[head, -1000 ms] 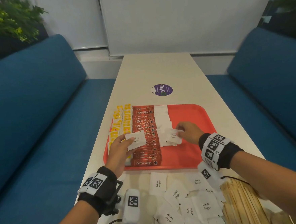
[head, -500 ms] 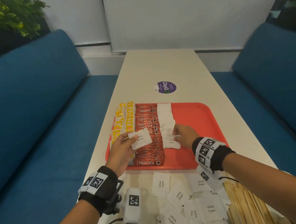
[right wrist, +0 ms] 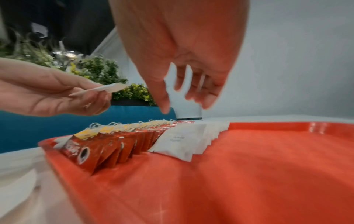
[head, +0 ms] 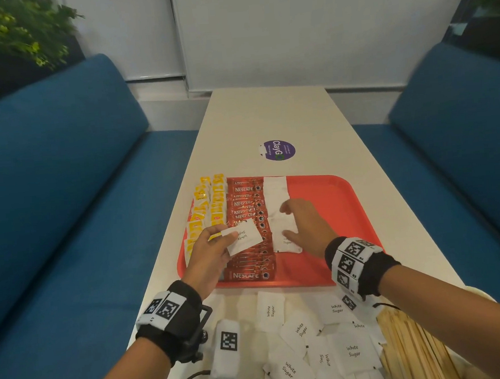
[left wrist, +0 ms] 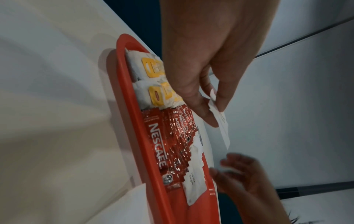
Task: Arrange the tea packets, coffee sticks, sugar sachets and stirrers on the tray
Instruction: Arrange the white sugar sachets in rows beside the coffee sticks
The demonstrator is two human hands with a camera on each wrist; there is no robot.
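A red tray [head: 332,201] holds a column of yellow tea packets [head: 206,210], a column of red Nescafe coffee sticks [head: 247,234] and a column of white sugar sachets [head: 277,193]. My left hand [head: 225,234] hovers over the coffee sticks and pinches one white sugar sachet [head: 241,237] between thumb and fingers; the left wrist view shows the pinch [left wrist: 214,110]. My right hand [head: 292,220] hangs just above the sugar column with fingers spread, holding nothing [right wrist: 184,106]. Wooden stirrers [head: 414,352] lie on the table at the near right.
Several loose sugar sachets [head: 300,331] are scattered on the white table between the tray and me. A purple sticker [head: 278,150] sits beyond the tray. Blue sofas flank the table on both sides. The tray's right half is bare red plastic.
My right hand has let go of the sachet it was setting onto the sugar column and now hovers above it, fingers spread. The left hand still holds its sachet in the same spot.
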